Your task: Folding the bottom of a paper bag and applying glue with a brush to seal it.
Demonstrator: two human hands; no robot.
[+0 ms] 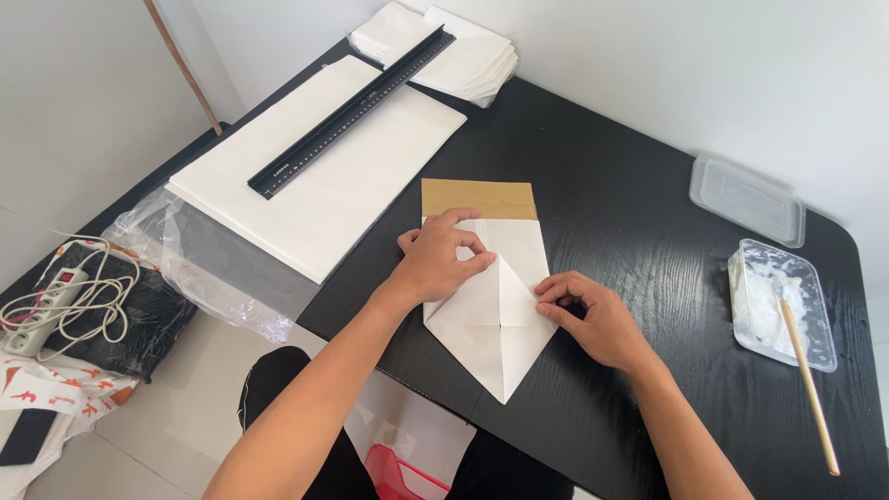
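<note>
Head view only. Black table [648, 222], wood-grain top, set into a corner of white walls [741, 65]; pale floor [185, 407] below at left. On the floor: white power strip [42, 306] with coiled cord on a black pad, patterned cloth beside it. Thin wooden stick leans on the left wall.

Far left of the table: stack of large white sheets [324, 176], clear plastic under it hanging off the table edge. Black ruler [352, 113] lies diagonally across the stack, far end over a pile of smaller white papers [463, 56] at the corner. Right side: clear lid [746, 199] near the wall, clear tub [781, 304] of white paste nearer the person, wooden stick [808, 380] resting in it with its handle toward the near edge.

Paper bag [495, 315], white, flat on the table at centre, between the hands. Long axis runs roughly away from the person; folded pointed end aims at the near table edge, brown flap [478, 198] at the far end toward the wall. Diagonal creases meet on a centre line.

Left hand [440, 264] lies on the bag's upper left, fingers curled, thumb and forefinger pinching a folded edge near the middle. Right hand [597, 319] sits at the bag's right edge, fingers bent, tips pressing the fold down; loosely closed, nothing lifted.
</note>
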